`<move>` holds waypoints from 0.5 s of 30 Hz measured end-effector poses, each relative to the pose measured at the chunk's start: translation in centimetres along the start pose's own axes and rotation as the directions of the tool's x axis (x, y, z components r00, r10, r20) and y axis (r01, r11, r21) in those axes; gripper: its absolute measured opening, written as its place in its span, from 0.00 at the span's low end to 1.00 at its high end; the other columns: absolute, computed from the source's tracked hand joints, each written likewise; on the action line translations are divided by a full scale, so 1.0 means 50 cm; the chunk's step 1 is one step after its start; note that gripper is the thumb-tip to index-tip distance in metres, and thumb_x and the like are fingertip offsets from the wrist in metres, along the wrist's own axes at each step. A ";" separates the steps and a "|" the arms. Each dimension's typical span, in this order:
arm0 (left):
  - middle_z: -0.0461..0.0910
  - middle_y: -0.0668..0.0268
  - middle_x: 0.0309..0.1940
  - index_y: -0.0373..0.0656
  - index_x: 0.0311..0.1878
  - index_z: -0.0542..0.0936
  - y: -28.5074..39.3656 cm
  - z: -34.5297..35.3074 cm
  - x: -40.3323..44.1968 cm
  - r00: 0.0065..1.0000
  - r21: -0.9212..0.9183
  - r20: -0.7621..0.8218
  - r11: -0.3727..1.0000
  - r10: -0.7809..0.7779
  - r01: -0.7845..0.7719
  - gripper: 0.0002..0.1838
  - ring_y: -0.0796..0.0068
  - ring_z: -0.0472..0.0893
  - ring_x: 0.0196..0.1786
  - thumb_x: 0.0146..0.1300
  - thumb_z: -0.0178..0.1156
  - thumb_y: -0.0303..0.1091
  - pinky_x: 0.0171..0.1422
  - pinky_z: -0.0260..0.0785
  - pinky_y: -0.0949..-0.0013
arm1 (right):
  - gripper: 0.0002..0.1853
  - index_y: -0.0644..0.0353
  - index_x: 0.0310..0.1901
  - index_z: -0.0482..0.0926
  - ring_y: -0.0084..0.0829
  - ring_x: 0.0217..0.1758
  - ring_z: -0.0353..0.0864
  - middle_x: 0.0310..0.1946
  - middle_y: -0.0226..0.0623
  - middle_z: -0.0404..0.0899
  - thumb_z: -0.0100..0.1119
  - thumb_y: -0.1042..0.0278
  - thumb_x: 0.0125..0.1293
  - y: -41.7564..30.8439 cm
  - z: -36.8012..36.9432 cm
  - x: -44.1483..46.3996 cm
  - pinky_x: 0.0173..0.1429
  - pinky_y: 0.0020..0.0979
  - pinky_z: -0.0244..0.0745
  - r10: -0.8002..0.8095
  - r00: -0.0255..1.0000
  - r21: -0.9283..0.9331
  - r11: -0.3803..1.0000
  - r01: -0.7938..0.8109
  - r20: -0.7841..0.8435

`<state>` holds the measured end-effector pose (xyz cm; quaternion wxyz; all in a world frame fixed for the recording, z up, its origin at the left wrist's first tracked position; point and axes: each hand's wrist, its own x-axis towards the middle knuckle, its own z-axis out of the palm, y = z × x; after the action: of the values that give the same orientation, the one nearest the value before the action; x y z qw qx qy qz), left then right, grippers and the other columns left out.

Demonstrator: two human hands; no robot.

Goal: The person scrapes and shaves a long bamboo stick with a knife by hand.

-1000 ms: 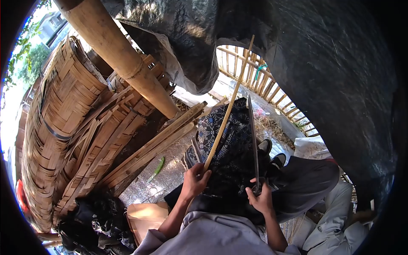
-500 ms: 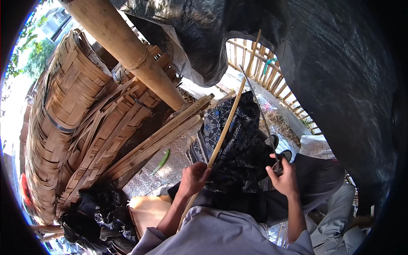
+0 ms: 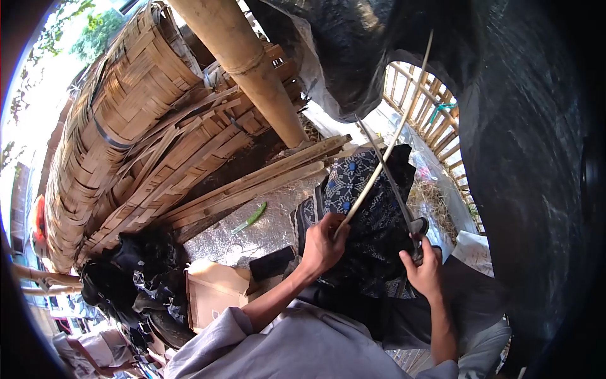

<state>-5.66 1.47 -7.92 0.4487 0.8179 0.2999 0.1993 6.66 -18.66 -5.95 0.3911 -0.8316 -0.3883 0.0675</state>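
Note:
My left hand [image 3: 325, 246] is closed around a long, thin bamboo strip [image 3: 368, 187], which slants up and away to the right, its pale side showing. My right hand [image 3: 424, 268] grips the dark handle of a long, narrow-bladed knife [image 3: 392, 183], its blade pointing up and to the left. Blade and strip cross some way beyond my hands; whether they touch, I cannot tell. Beneath them a dark blue patterned cloth [image 3: 344, 180] lies over my lap and legs.
A large woven bamboo roll [image 3: 120, 126] and a thick bamboo pole [image 3: 246, 60] stand left. Wooden slats [image 3: 259, 180], a green pod [image 3: 250, 218], a black phone-like object [image 3: 271, 263] and a cardboard box [image 3: 218, 294] lie nearby. Black sheeting [image 3: 530, 189] hangs right. Another person [image 3: 95, 350] is lower left.
The view has shifted, so the surroundings sit farther right. The knife blade now crosses the strip farther from the blade's tip, and the strip shows a paler face.

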 end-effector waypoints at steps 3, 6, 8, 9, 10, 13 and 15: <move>0.77 0.68 0.22 0.35 0.33 0.77 -0.020 0.010 -0.003 0.917 -0.143 0.284 0.933 -0.280 0.329 0.14 0.83 0.74 0.25 0.63 0.57 0.39 0.30 0.67 0.75 | 0.17 0.66 0.44 0.73 0.44 0.22 0.78 0.18 0.45 0.76 0.58 0.60 0.61 0.017 0.011 -0.019 0.28 0.38 0.69 0.178 0.966 0.092 0.976 -0.198 0.187; 0.75 0.69 0.22 0.36 0.32 0.77 -0.009 -0.005 0.004 0.792 -0.191 0.471 0.831 -0.389 0.522 0.16 0.84 0.72 0.24 0.66 0.53 0.41 0.30 0.66 0.76 | 0.14 0.65 0.40 0.73 0.43 0.20 0.78 0.14 0.43 0.74 0.55 0.61 0.63 0.037 0.015 -0.019 0.26 0.36 0.68 0.169 0.961 0.067 0.980 -0.187 0.218; 0.74 0.70 0.22 0.36 0.32 0.76 -0.009 -0.019 0.000 0.784 -0.220 0.483 0.813 -0.390 0.540 0.17 0.84 0.72 0.24 0.67 0.52 0.42 0.29 0.66 0.77 | 0.13 0.65 0.40 0.73 0.41 0.19 0.78 0.13 0.42 0.73 0.53 0.61 0.64 0.033 0.017 -0.007 0.25 0.35 0.67 0.208 0.951 0.097 0.967 -0.235 0.229; 0.74 0.69 0.22 0.36 0.32 0.76 -0.012 -0.027 -0.005 0.758 -0.242 0.503 0.774 -0.415 0.585 0.17 0.84 0.72 0.24 0.67 0.52 0.43 0.29 0.66 0.77 | 0.12 0.64 0.40 0.73 0.40 0.18 0.77 0.13 0.41 0.73 0.51 0.62 0.66 0.031 0.017 -0.004 0.24 0.34 0.67 0.245 0.940 0.127 0.951 -0.280 0.236; 0.74 0.69 0.22 0.37 0.32 0.76 -0.012 -0.035 -0.010 0.730 -0.261 0.525 0.734 -0.438 0.627 0.17 0.84 0.72 0.24 0.67 0.52 0.43 0.29 0.66 0.77 | 0.12 0.64 0.40 0.73 0.40 0.18 0.77 0.13 0.41 0.73 0.51 0.62 0.66 0.036 0.015 -0.005 0.24 0.34 0.67 0.249 0.938 0.124 0.951 -0.284 0.240; 0.72 0.70 0.20 0.37 0.32 0.74 -0.002 -0.057 -0.018 0.690 -0.293 0.564 0.671 -0.453 0.681 0.17 0.85 0.70 0.22 0.68 0.51 0.43 0.26 0.62 0.79 | 0.11 0.63 0.37 0.73 0.31 0.15 0.75 0.11 0.37 0.70 0.47 0.64 0.68 0.056 0.018 -0.005 0.22 0.31 0.64 0.349 0.887 0.239 0.873 -0.425 0.301; 0.69 0.72 0.18 0.37 0.33 0.73 0.006 -0.060 -0.026 0.646 -0.345 0.609 0.579 -0.461 0.739 0.17 0.86 0.68 0.21 0.68 0.51 0.43 0.24 0.58 0.80 | 0.11 0.63 0.37 0.73 0.31 0.15 0.75 0.11 0.37 0.70 0.47 0.64 0.68 0.063 0.023 -0.004 0.22 0.31 0.64 0.364 0.881 0.207 0.877 -0.433 0.302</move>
<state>-8.30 2.33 -6.18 0.7673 0.5098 0.3789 -0.0886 7.89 -19.34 -9.00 0.4246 -0.8176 -0.2415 0.3048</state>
